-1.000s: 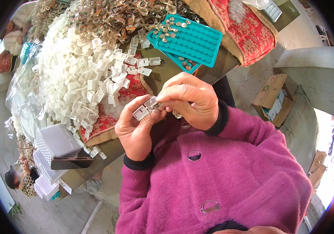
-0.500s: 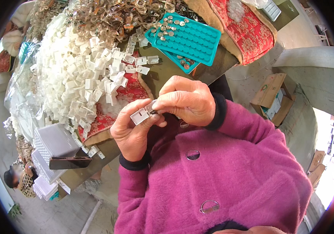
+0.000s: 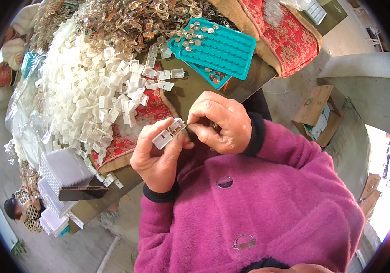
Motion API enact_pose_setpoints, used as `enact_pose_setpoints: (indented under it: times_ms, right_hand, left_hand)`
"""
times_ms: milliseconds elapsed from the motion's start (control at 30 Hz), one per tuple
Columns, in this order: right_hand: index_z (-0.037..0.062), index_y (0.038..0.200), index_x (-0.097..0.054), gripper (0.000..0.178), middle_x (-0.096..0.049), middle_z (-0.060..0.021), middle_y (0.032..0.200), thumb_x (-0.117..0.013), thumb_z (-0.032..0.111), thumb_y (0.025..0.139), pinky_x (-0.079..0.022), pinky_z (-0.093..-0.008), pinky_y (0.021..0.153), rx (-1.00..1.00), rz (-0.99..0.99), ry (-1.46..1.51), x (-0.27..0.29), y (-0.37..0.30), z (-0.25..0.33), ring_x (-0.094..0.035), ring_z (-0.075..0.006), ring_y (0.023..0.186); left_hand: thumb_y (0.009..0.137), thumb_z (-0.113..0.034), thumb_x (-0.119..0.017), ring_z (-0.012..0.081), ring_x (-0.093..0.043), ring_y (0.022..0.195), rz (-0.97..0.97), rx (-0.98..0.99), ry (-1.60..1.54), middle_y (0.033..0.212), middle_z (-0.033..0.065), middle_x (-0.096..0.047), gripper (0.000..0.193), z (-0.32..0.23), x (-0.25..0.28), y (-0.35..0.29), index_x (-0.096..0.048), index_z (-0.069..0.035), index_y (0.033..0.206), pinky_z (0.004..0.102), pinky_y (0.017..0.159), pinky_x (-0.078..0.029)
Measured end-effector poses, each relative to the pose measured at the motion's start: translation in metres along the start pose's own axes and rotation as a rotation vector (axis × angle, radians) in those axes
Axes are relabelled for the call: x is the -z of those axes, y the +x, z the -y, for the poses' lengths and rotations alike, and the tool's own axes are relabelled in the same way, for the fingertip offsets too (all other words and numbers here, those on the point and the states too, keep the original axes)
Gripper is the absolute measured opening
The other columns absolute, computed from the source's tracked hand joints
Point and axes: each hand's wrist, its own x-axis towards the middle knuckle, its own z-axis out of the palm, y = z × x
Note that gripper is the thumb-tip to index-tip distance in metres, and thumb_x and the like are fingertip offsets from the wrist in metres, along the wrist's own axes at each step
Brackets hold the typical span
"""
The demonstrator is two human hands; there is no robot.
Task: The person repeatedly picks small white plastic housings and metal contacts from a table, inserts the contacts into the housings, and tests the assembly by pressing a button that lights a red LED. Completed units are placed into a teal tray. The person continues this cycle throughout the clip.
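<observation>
A small white hinged plastic case (image 3: 162, 139) stands open near the centre of the frame, clamped in the grip of the left hand (image 3: 155, 161), between thumb and fingers. The right hand (image 3: 224, 123) comes in from the right, fingers curled, thumb and forefinger tips close by the case's right side; whether that grip pinches something tiny, I cannot tell. Above, on the tabletop (image 3: 187, 96), a teal dimpled tray (image 3: 231, 57) carries round silvery discs (image 3: 198, 35), overlapping a second tray (image 3: 195, 69) with more. At right, an open cardboard box (image 3: 314, 107) holds pale contents (image 3: 321, 122).
</observation>
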Motion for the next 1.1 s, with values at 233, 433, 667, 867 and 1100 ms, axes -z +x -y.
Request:
enact_pose_setpoints:
  times_ms: [233,433,667,867,1100]
  right_hand:
    - [0.0029,0.099,-0.064,0.017,-0.064,-0.0088,0.087,-0.076,0.0,0.087,-0.052,-0.0328,0.064,-0.091,0.005,0.023,0.0,0.002,0.001,-0.064,-0.0216,0.074]
    - [0.0026,0.097,-0.063,0.015,-0.061,0.0007,0.075,-0.069,0.016,0.102,-0.046,-0.0236,0.053,-0.678,0.132,0.482,0.023,0.004,0.02,-0.054,-0.0044,0.058]
    - [0.0046,0.095,-0.062,0.02,-0.058,0.0027,0.071,-0.067,0.022,0.103,-0.041,-0.0212,0.048,-0.863,0.043,0.661,0.031,0.018,0.032,-0.051,-0.0029,0.056]
    - [0.0017,0.113,-0.067,0.034,-0.067,-0.0061,0.092,-0.083,0.017,0.087,-0.054,-0.0293,0.065,-0.246,0.155,-0.241,0.087,0.049,0.027,-0.066,-0.0148,0.077]
    - [0.004,0.11,-0.067,0.026,-0.064,-0.0129,0.101,-0.075,0.01,0.085,-0.054,-0.0427,0.082,0.057,0.252,-0.882,0.107,0.105,-0.042,-0.065,-0.0336,0.094]
  left_hand:
    - [0.077,0.009,-0.082,0.0194,-0.07,0.079,-0.036,-0.517,0.57,0.094,0.011,-0.069,0.039,0.005,-0.006,0.005,-0.075,-0.001,0.113,0.0294,0.069,-0.056]
    - [0.09,0.007,-0.074,0.0181,-0.068,0.076,0.055,-0.035,-0.097,0.098,0.0117,-0.069,0.031,0.006,-0.009,0.001,-0.067,0.004,0.12,0.0296,0.065,-0.057]
    - [0.097,0.0,-0.067,0.0186,-0.065,0.071,0.161,0.299,-0.723,0.101,0.0136,-0.071,0.03,0.008,-0.021,0.018,-0.059,0.003,0.126,0.0303,0.06,-0.053]
    - [0.098,-0.003,-0.065,0.0293,-0.074,0.095,0.174,0.352,-0.747,0.125,0.0235,-0.065,0.028,0.005,-0.013,0.045,-0.058,0.003,0.124,0.0367,0.062,-0.067]
    - [0.096,0.004,-0.062,0.0253,-0.072,0.087,0.13,0.404,-0.71,0.115,0.0219,-0.07,0.026,0.014,-0.019,0.056,-0.062,0.003,0.122,0.0362,0.069,-0.063]
